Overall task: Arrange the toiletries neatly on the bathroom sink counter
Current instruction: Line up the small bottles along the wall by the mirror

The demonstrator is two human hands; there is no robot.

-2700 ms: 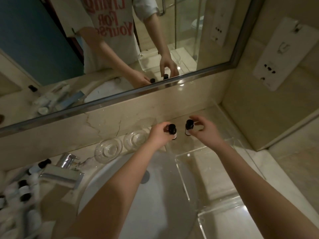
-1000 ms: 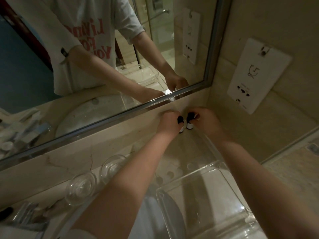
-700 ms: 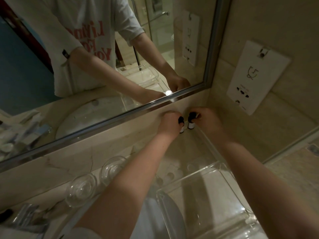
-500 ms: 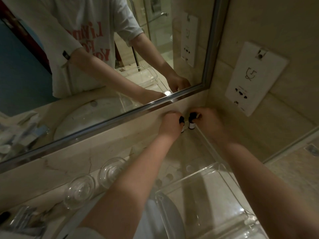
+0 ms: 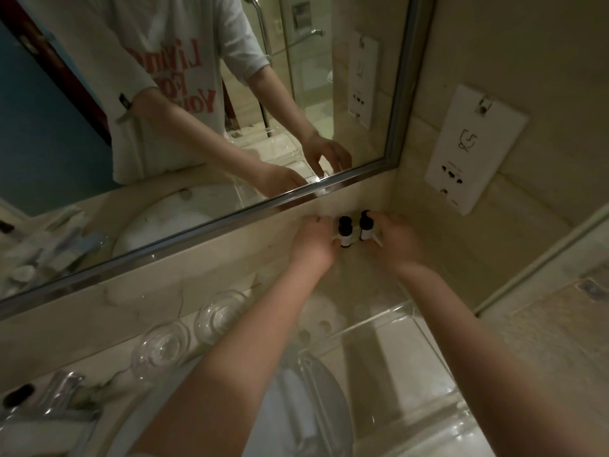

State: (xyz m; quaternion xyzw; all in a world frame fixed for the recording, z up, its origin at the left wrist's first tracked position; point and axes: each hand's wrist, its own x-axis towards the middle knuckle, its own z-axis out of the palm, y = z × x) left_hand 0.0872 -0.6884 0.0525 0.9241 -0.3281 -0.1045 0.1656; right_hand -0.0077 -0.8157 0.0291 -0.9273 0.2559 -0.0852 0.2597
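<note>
The scene is dim and warm, with a yellowish cast over the marble and a muddy, soft look throughout. The one strong highlight is a small white glare on the mirror frame near the centre of the frame. Fainter glints sit on the clear acrylic tray at lower right and on the two drinking glasses at lower left. Soft shadow pools on the counter under the forearms and around the hands at centre. The wide lens bends straight lines, so the mirror edge slants and bows. The lower left corner, around the faucet, is smeared and out of focus, and the near forearms are soft.
</note>
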